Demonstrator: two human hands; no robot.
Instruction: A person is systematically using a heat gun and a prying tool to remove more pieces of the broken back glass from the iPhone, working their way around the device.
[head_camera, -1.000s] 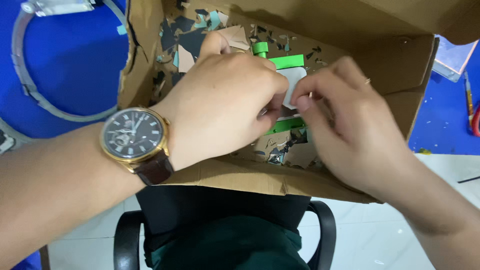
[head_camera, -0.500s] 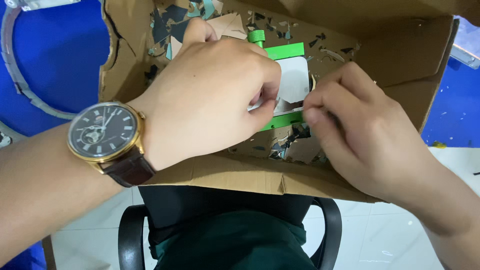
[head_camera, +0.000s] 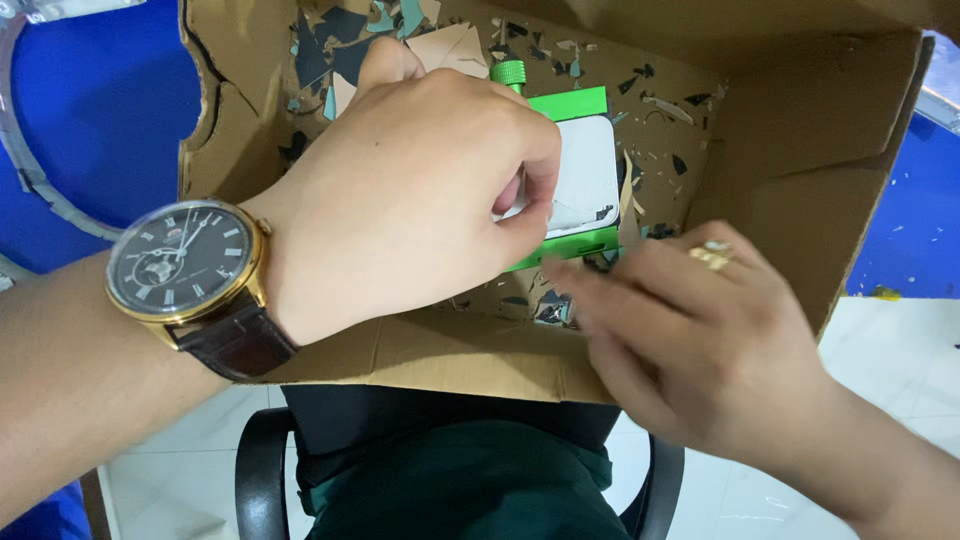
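Cardboard box (head_camera: 800, 150) as the carrier
Its floor bears a green frame (head_camera: 570, 105) around a white panel (head_camera: 585, 175), amid scattered dark and teal scraps (head_camera: 320, 60)

The left hand (head_camera: 410, 190) reaches forward knuckles-up, its fingers (head_camera: 525, 205) curled and pinched shut (a watch is strapped on that wrist), while the right hand (head_camera: 690, 340), blurred, lies lower with fingers loosely extended leftward, a ring showing.

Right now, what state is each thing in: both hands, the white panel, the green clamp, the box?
left hand: closed, pinching the white panel's edge
right hand: blurred, fingers at the clamp's lower edge
white panel: seated in the green clamp
green clamp: lying in the box
cardboard box: open, littered with shards
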